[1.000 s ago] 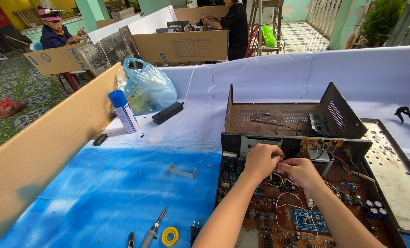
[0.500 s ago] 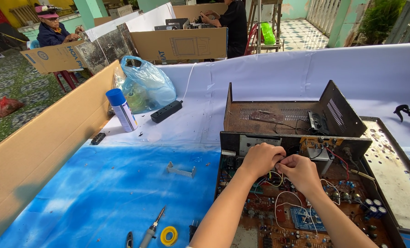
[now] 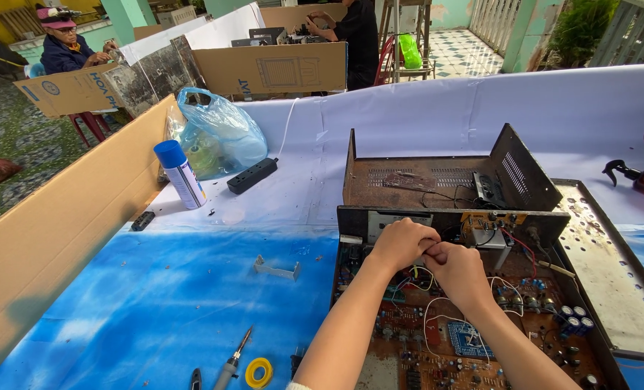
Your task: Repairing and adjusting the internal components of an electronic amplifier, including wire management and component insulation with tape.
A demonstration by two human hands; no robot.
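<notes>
Your left hand (image 3: 401, 244) and right hand (image 3: 458, 271) are pinched together on thin white wires (image 3: 437, 318) over the opened amplifier's brown circuit board (image 3: 481, 347); looks like mid-untangling, so next needs gentle pulling.

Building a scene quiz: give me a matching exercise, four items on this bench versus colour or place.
Things:
1 spray can
2 tape roll
3 power strip
4 metal bracket

Descriptions:
A black, lying beside the blue plastic bag
B yellow, at the near edge by the screwdriver
C upright, blue cap
D grey, alone on the blue cloth

Pairs: 1-C, 2-B, 3-A, 4-D
</notes>
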